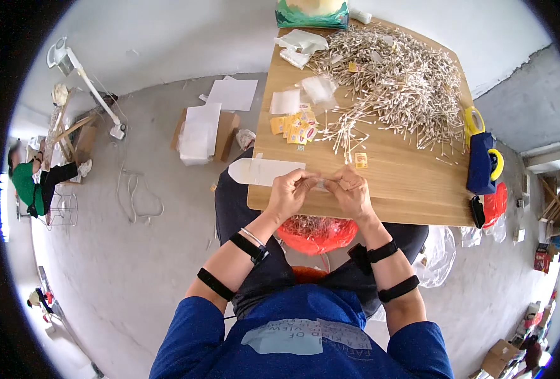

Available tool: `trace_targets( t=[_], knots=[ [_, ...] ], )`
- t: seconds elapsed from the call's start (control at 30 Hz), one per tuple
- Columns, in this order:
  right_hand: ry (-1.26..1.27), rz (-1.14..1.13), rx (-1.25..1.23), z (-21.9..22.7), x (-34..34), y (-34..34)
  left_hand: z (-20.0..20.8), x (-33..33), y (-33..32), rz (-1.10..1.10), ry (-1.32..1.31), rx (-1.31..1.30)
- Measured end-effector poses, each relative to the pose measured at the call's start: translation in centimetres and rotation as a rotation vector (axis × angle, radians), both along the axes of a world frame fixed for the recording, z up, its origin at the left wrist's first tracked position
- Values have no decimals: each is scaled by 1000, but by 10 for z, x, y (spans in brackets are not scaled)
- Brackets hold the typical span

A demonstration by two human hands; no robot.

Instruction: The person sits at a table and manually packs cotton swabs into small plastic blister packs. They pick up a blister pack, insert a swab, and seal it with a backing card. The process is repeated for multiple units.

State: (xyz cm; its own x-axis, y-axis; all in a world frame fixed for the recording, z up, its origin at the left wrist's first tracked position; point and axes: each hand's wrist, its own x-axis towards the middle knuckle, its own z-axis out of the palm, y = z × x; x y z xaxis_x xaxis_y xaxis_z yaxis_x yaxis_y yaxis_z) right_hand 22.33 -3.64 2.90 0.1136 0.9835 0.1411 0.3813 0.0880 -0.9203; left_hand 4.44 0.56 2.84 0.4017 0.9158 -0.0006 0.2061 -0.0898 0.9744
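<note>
Close to the table's front edge, my left hand (289, 193) and my right hand (352, 190) are pinched almost together. Between their fingertips is something small and pale, too little to make out. A white card strip (255, 171) with one pointed end lies beside my left hand and juts past the table's left edge. Just beyond my right hand is a small yellow label (361, 160). Loose cotton swabs (343, 132) lie ahead of both hands, spilling from a large heap of cotton swabs (406, 82). More yellow labels (294, 126) are piled at the left.
Clear plastic bags (318, 91) lie on the wooden table (419, 199). At its right edge stands a blue tape dispenser (481, 165) with yellow rolls. A red bag (318, 235) hangs below the front edge. White sheets top a cardboard box (226, 134). Another person (30, 180) sits far left.
</note>
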Motion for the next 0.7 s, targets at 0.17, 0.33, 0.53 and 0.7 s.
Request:
trace_targets(
  t=[0.17,0.33,0.53,0.7],
  knots=[
    [1,6,-23,-2,6,5,7,9,2,-56,-103,99],
    [-119,82,57,2,10,5,14,7,8,-117,81,39],
    [-237,153,162,20,8,1,8,7,8,-98,26,-21],
    [-293,168,145,10,16,-1,16,9,2,-119,91,14]
  ],
)
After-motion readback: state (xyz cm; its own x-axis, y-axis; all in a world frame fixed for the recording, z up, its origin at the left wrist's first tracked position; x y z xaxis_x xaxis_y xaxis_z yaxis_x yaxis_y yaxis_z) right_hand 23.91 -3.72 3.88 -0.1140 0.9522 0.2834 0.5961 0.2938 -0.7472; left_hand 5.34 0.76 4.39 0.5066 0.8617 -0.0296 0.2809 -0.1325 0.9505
